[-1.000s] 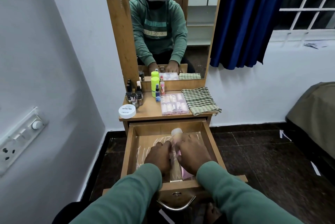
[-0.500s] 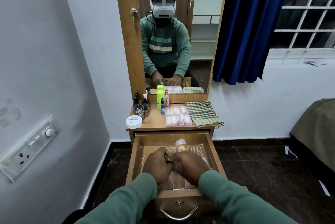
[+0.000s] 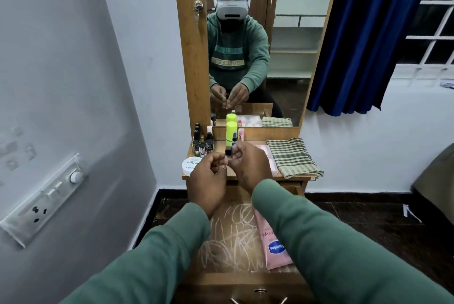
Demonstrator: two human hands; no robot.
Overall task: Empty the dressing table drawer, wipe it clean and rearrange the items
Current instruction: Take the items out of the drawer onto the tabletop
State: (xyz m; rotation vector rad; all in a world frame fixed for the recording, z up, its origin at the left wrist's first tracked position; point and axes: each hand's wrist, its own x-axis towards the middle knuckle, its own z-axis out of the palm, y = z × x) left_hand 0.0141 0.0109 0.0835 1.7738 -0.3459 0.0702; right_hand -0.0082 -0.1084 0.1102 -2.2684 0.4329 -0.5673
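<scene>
Above the front edge of the dressing table (image 3: 302, 179) we find both hands close together in the air. The right hand (image 3: 248, 166) pinches a small dark item (image 3: 228, 152) upright at its fingertips. The left hand (image 3: 208, 180) has its fingers curled in and its fingertips against the lower end of that item. Whether it actually grips the item we cannot tell.

Below the forearms the drawer (image 3: 228, 242) stands pulled out, its wooden floor marked with pale scribbles. One pink Vaseline tube (image 3: 275, 247) lies flat along its right side. We cannot see the near left part of the floor, which the sleeves cover.

On the tabletop we note:
- a cluster of nail polish bottles (image 3: 202, 144) at the left rear
- a white round jar (image 3: 190, 166) just in front of them, partly behind the left hand
- a lime-green bottle (image 3: 231, 133) standing upright at the mirror's foot
- a clear box (image 3: 269, 156) mostly hidden by the right hand
- a folded checked cloth (image 3: 292, 157) just beside the box, on the right end

The mirror (image 3: 290, 58) repeats both hands drawn together.
</scene>
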